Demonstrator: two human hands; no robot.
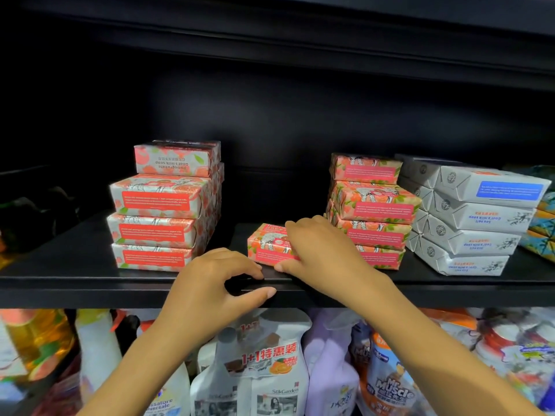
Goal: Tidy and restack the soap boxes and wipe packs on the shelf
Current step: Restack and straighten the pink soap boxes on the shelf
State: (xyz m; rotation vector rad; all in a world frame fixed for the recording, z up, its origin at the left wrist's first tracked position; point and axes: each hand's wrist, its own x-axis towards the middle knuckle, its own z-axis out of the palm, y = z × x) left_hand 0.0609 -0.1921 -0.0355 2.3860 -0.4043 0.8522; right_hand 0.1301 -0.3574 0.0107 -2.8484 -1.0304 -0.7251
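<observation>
A single pink pomegranate soap box lies flat on the black shelf between two pink stacks. My right hand lies over its right end, fingers on top and thumb at its front edge, holding it. My left hand rests at the shelf's front lip with fingers curled, holding nothing. A tall stack of pink soap boxes stands to the left. Another pink stack stands to the right, leaning a little. White sea-salt soap packs are stacked further right.
Colourful patterned packs sit at the far right edge. Below the shelf stand spray bottles and cleaner refills. The upper shelf hangs dark overhead. Bare shelf surface shows left of the pink stacks.
</observation>
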